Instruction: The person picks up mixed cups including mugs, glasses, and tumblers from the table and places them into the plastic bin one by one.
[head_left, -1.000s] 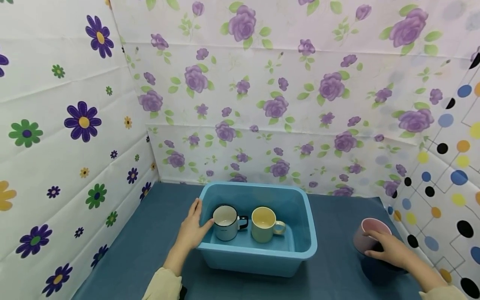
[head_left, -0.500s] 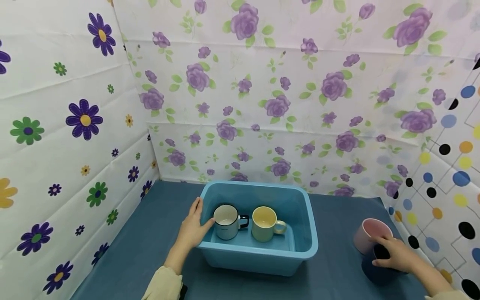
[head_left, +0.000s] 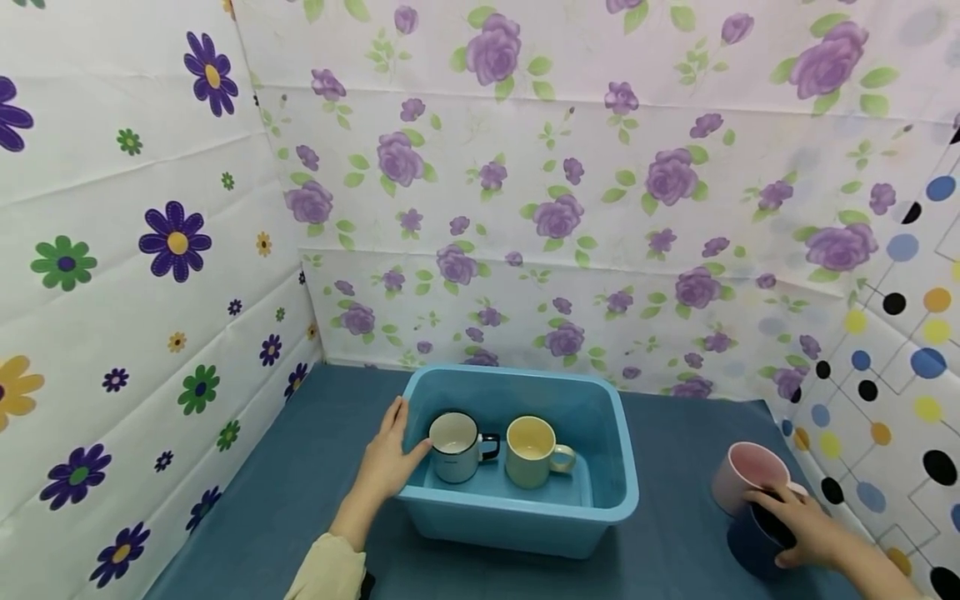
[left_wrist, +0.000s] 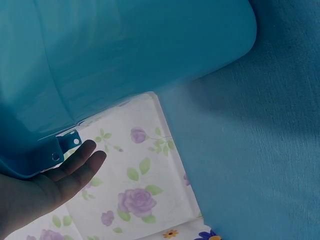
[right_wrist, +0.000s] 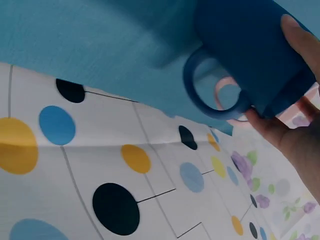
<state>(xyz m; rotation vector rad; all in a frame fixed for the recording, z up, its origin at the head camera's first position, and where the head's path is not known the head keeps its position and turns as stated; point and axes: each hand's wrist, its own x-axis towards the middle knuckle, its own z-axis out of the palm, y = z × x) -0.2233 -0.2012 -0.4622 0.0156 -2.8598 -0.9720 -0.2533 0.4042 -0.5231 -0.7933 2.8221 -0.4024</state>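
**Navy mug upright in the right hand's grip**

From my head feed, the navy mug is at the near right of the dark blue table cloth, well apart from the blue tub. Its long axis reads to me as roughly upright, mouth up. I can't tell whether its base touches the cloth. My right wrist feed shows its handle pointing out toward the dotted sheet, away from the tub.

The right hand grips it around the mouth: I see the thumb on the near side and fingers curved over the far side. Just beyond stands the pink mug, mouth up, its handle also to the right.

The left hand rests on the tub's left rim, fingers straight, thumb spread inward. The tub's long axis runs left to right. Inside, I have the pale black-rimmed mug and the yellow mug, both upright, handles right.
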